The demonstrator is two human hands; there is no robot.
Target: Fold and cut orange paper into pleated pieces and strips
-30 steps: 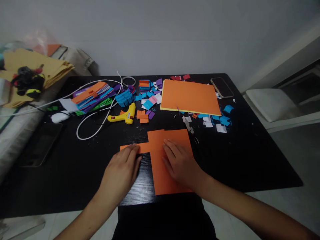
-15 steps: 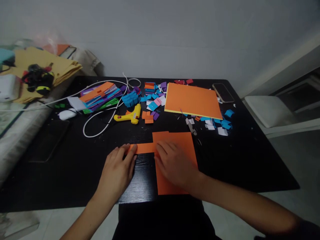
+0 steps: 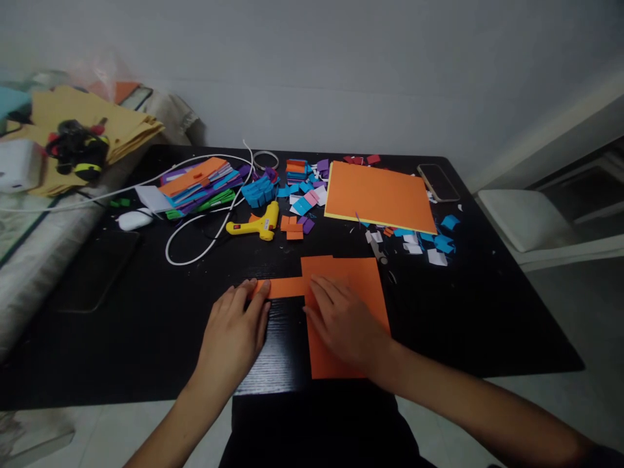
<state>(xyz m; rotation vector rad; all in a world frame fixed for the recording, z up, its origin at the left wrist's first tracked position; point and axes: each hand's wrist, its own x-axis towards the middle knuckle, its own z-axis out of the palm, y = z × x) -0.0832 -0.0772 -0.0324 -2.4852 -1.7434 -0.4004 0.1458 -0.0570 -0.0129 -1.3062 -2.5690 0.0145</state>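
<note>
My left hand (image 3: 234, 328) rests palm down on the left end of a narrow orange paper strip (image 3: 287, 287), its fingers stretched out and pressing the strip against the table. The strip runs rightward to a larger orange paper sheet (image 3: 366, 279) lying upright before me. Whether its right end goes under or over that sheet is hard to tell. My right hand (image 3: 346, 322) lies on the sheet with its fingers extended, near the left edge where the strip meets it. A narrower piece of orange paper (image 3: 316, 263) shows along the sheet's upper left.
Behind my hands lie a yellow glue gun (image 3: 256, 226), a white cable (image 3: 178, 260), bundled colored paper strips (image 3: 199, 185) and small folded paper pieces (image 3: 303, 203). Stacked orange sheets (image 3: 383, 195), scissors (image 3: 377, 250) and a phone (image 3: 439, 182) are at right. The black table (image 3: 487, 312) meets a wall.
The whole view has shifted slightly. Both hands keep nearly the same places on the paper; the right hand looks sharper, less smeared by motion.
</note>
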